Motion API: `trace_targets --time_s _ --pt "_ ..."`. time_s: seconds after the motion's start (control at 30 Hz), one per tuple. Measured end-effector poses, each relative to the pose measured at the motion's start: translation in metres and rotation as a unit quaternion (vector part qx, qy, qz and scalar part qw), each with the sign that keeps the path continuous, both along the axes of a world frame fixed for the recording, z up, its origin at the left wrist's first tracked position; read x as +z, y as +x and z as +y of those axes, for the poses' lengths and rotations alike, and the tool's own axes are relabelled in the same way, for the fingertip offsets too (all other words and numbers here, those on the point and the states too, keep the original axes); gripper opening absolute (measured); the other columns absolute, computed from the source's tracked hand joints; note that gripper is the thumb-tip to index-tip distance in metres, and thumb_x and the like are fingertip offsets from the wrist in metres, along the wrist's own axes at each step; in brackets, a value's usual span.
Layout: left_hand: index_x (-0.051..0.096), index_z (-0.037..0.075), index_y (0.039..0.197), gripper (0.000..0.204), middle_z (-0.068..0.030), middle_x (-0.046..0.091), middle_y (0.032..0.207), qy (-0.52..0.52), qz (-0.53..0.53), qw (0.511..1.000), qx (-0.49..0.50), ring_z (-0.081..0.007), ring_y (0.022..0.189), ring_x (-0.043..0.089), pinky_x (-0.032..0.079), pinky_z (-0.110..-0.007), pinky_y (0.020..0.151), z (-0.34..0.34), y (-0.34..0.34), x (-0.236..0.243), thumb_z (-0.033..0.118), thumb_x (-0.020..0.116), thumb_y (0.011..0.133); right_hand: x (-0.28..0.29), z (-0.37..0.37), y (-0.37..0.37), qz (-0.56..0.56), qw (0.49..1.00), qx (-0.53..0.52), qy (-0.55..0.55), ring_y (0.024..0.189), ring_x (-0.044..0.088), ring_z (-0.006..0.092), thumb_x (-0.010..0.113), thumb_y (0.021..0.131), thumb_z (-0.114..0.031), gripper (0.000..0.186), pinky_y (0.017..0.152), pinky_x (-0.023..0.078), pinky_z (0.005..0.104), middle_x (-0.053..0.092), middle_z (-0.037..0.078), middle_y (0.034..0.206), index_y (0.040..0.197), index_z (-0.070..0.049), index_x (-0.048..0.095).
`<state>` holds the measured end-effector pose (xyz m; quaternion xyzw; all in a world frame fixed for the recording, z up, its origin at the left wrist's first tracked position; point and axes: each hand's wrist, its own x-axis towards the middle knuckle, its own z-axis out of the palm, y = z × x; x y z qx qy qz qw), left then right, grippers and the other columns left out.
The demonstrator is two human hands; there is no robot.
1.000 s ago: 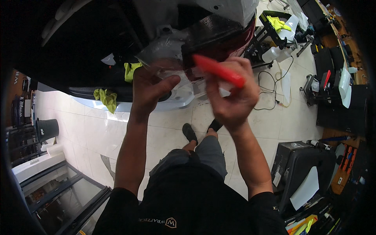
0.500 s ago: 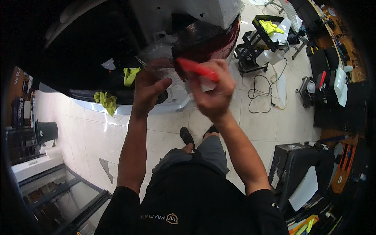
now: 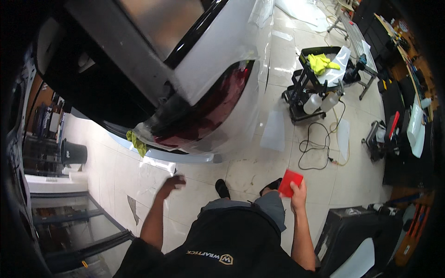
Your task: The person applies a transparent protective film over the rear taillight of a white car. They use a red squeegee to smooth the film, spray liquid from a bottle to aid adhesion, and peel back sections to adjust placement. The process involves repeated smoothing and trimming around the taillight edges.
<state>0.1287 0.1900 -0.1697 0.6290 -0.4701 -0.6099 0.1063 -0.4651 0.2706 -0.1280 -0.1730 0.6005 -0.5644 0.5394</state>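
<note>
My right hand (image 3: pixel 298 192) grips a flat red squeegee card (image 3: pixel 291 182) between thumb and fingers, beside my right leg. My left hand (image 3: pixel 171 186) is empty, its fingers loosely bent and slightly blurred, held over the floor below the car's bumper. Both hands are apart from the car. Ahead is the rear corner of a light-coloured car (image 3: pixel 208 69) with a dark red tail light (image 3: pixel 211 111). Clear film seems to lie over the light and the body around it. A yellow-green cloth (image 3: pixel 137 142) hangs at the car's rear edge, left of the light.
A black cart (image 3: pixel 296 99) at the right carries a yellow cloth (image 3: pixel 321 64) and white spray bottles (image 3: pixel 313 103). A black cable (image 3: pixel 306 148) loops across the tiled floor. Film sheets (image 3: pixel 273 131) lie near the car. At lower right is a black case (image 3: pixel 352 231); a bin (image 3: pixel 74 153) stands left.
Both hands have come away from the tail light, down toward my body. The red squeegee has moved with my right hand. The view has shifted, showing more of the car's side.
</note>
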Motion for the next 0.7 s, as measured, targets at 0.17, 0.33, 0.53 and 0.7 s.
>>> trace_targets --time_s 0.17,0.33,0.53,0.7 --pt "0.078 0.013 0.138 0.061 -0.0183 0.066 0.153 0.300 -0.335 0.726 -0.520 -0.0382 0.145 0.057 0.045 -0.051 0.120 0.134 -0.115 -0.111 0.053 0.080 0.092 -0.032 0.019 -0.109 -0.083 0.982 -0.062 0.160 0.084 0.076 0.0257 0.058 0.100 -0.004 0.038 0.056 0.065 0.0385 0.072 0.012 0.117 0.138 -0.004 0.059" --pt "0.080 -0.007 0.110 0.047 -0.0117 0.082 0.114 0.130 -0.144 0.961 -0.197 -0.0315 0.095 0.075 0.058 -0.052 0.090 0.111 -0.247 -0.106 0.038 0.076 0.095 -0.012 -0.061 -0.190 -0.061 0.991 -0.001 0.121 0.083 0.075 0.0209 0.060 0.100 -0.005 0.037 0.058 0.063 0.0338 0.074 0.011 0.114 0.138 -0.003 0.060" --pt "0.078 -0.003 0.115 0.041 -0.0161 0.081 0.111 0.372 0.102 0.911 0.147 -0.0261 0.094 0.076 0.061 -0.043 0.091 0.001 -0.408 -0.045 0.032 0.060 0.106 0.017 -0.201 -0.278 -0.004 0.992 0.122 -0.019 0.083 0.077 0.0180 0.066 0.102 -0.009 0.038 0.057 0.062 0.0278 0.077 0.011 0.115 0.139 0.000 0.062" --pt "0.074 -0.001 0.127 0.049 -0.0177 0.079 0.117 0.332 0.261 0.875 0.237 -0.0307 0.102 0.076 0.060 -0.044 0.100 -0.063 -0.523 -0.123 0.038 0.053 0.106 -0.037 -0.287 -0.362 0.159 0.980 0.075 0.092 0.068 0.071 0.0154 0.069 0.095 -0.008 0.029 0.048 0.057 0.0305 0.076 0.009 0.095 0.122 0.001 0.072"
